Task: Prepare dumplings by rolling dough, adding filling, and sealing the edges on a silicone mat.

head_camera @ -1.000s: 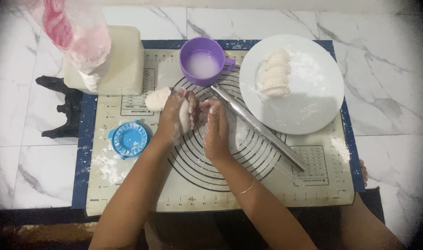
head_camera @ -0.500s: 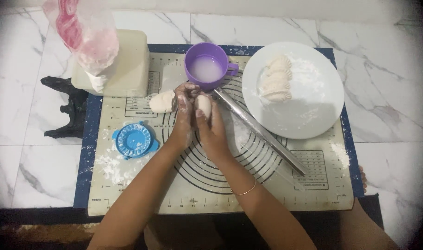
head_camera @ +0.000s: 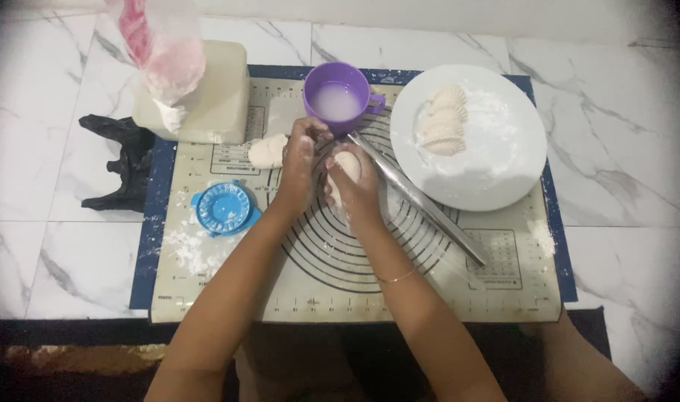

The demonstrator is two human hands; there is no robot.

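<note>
Both flour-dusted hands meet over the pastry mat (head_camera: 206,298), the right hand (head_camera: 358,186) cupping a dough piece (head_camera: 346,165) upright while the left hand (head_camera: 301,160) fingers pinch its left edge, just below the purple cup (head_camera: 338,100).

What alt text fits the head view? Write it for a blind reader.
Left hand and right hand cup a dough piece over a pastry mat, near a purple cup, metal rolling pin, blue dumpling press and plate of dumplings.

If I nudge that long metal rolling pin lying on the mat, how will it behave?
The long metal rolling pin looks round and smooth, so it would probably roll across the pastry mat. It appears stiff and likely heavy. Flour dusting may make it slippery.
</note>
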